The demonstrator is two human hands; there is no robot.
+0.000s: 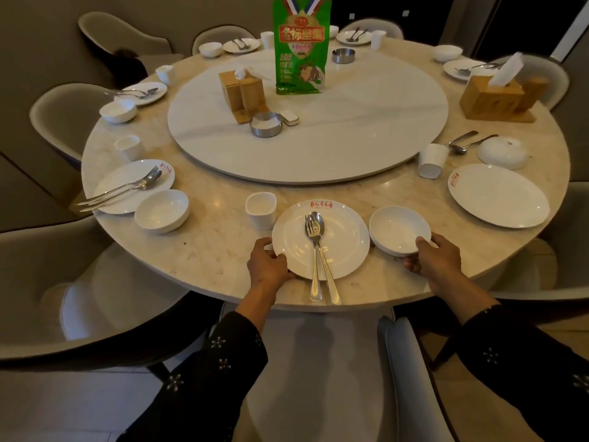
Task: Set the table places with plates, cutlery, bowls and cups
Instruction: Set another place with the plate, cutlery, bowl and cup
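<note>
Left hand (267,261) clamped on the near-left rim of the plate (320,239), thumb over the edge, fingers curled beneath. Right hand (435,260) gripping the near-right rim of the bowl (398,229), thumb inside the lip, remaining fingers probably under the wall, though hidden from here. Plate and bowl side by side at the nearest place, just touching or nearly so, close to the edge of the table (207,250); cup (261,210) upright just beyond the plate's left shoulder.

Risks: fork (314,260) and spoon (325,256) loose on the plate, handles overhanging its near rim and reaching almost to the table edge. Any tilt or quick tug toward the body likely to send both sliding off to the floor. A push of the bowl leftward likely to knock it against the plate; a push of the plate away and left, against the cup.

Cutlery long axis roughly near-to-far, heads pointing away toward the turntable (306,122), handles toward the body, spoon's splaying slightly right.
</note>
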